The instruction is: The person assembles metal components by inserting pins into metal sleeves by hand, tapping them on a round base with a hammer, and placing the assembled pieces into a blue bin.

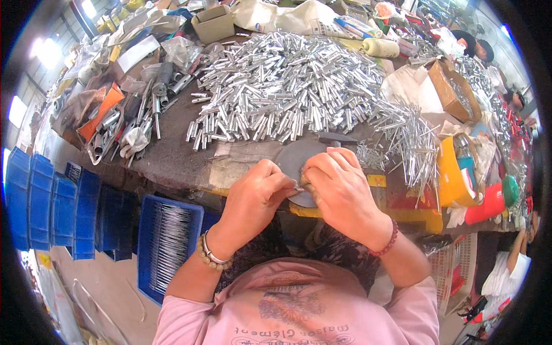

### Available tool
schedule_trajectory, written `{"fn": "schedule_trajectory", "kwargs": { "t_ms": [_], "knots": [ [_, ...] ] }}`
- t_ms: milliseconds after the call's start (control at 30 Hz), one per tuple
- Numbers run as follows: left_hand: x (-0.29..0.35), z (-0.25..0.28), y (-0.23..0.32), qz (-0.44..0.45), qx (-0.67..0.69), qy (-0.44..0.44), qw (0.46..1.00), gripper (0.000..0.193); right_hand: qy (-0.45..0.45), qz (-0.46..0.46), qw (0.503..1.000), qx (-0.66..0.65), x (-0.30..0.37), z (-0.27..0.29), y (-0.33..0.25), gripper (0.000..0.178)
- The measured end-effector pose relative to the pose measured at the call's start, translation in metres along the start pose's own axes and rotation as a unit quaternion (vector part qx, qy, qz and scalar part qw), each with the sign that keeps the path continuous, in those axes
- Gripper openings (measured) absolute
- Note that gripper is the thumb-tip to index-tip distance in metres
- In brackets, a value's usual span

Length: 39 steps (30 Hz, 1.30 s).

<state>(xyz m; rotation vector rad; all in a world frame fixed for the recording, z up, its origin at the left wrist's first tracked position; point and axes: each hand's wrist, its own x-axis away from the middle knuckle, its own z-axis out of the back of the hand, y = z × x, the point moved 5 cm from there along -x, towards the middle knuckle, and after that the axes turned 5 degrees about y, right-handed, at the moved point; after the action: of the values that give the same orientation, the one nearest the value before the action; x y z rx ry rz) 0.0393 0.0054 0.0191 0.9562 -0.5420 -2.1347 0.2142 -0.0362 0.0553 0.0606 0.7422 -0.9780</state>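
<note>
Both hands meet over a grey round plate [292,154] at the near edge of the workbench. My left hand [251,195] is closed in a pinch, thumb and forefinger together on something small that I cannot make out. Close beside it, my right hand [343,192] has its fingers curled in, and what they hold is hidden. Just beyond the plate lies a hammer [337,137]. A big heap of short silvery metal tubes [287,86] spreads over the bench farther back. Thin metal rods [411,132] lie in a pile to the right.
Blue bins [75,207] stand at the left, and a blue crate [199,210] of long metal rods sits below the bench edge. Pliers and other tools [106,135] clutter the left side. A yellow container [451,172] and a red bottle [482,211] stand at right.
</note>
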Motion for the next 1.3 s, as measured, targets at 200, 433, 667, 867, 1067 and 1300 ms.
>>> {"fn": "schedule_trajectory", "kwargs": {
  "t_ms": [200,433,667,867,1067,1300],
  "knots": [
    [-0.001,-0.001,-0.001,0.004,-0.003,-0.001,1.000,0.015,-0.029,0.014,0.999,0.037,0.002,-0.002,-0.001,0.018],
    [0.002,-0.001,-0.003,0.022,0.027,-0.005,0.999,0.014,-0.027,-0.172,0.978,0.111,0.015,0.029,0.016,0.048],
    [0.000,-0.002,-0.004,0.029,0.050,-0.012,0.998,0.015,-0.088,-0.380,0.921,0.018,0.034,0.033,0.056,0.069],
    [0.002,0.001,-0.005,0.031,0.047,0.004,0.998,0.016,0.018,-0.367,0.925,-0.102,0.059,0.046,0.053,0.061],
    [0.003,-0.002,-0.008,0.012,0.058,-0.001,0.998,0.018,-0.021,-0.212,0.975,-0.066,0.073,0.049,-0.003,0.052],
    [0.003,-0.001,-0.008,0.005,0.050,0.009,0.999,0.018,0.014,-0.105,0.994,0.022,0.071,0.048,-0.023,0.052]
  ]
}}
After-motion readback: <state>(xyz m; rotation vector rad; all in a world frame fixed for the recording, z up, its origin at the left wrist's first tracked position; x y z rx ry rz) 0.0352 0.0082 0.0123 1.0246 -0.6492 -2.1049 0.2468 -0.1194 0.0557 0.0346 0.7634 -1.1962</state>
